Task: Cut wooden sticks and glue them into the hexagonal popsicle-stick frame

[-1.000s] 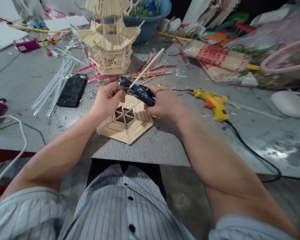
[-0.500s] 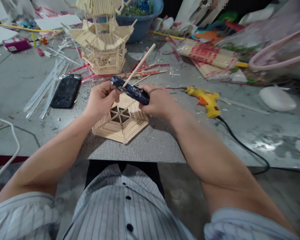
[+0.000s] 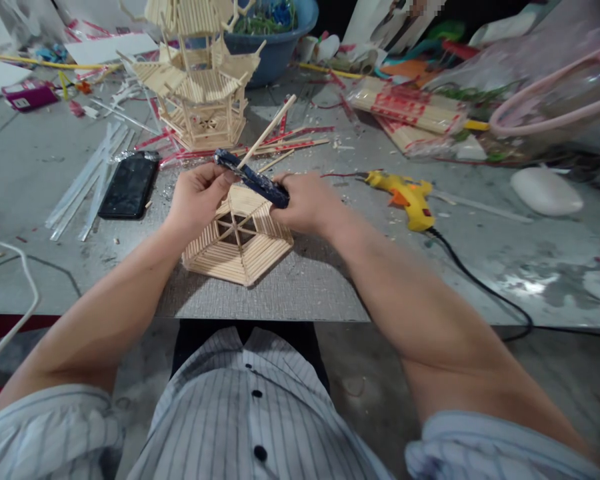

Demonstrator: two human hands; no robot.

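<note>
My right hand (image 3: 307, 203) is closed around the end of a dark blue, scuffed hand tool (image 3: 260, 183); its exact kind is not clear. The tool slants up to the left, and its far end reaches the fingers of my left hand (image 3: 197, 197). That hand is closed in a pinch on the low end of a thin wooden stick (image 3: 270, 128). The stick crosses the tool and points up to the right. Under both hands a six-sided frame of wooden sticks (image 3: 247, 263) lies on the table, with crossed spokes over its central opening.
Behind stands a tiered stick pagoda (image 3: 203, 90), with a blue basin (image 3: 280, 50) beyond it. A phone (image 3: 129, 187) and clear glue sticks (image 3: 85, 180) lie left. To the right are a yellow glue gun (image 3: 405, 200) with a black cord, packaged sticks (image 3: 410, 107) and a white mouse-shaped object (image 3: 546, 191).
The view has shifted slightly, so most things sit a little further left. Both hands keep their hold on the tool and stick, and the stick leans slightly more.
</note>
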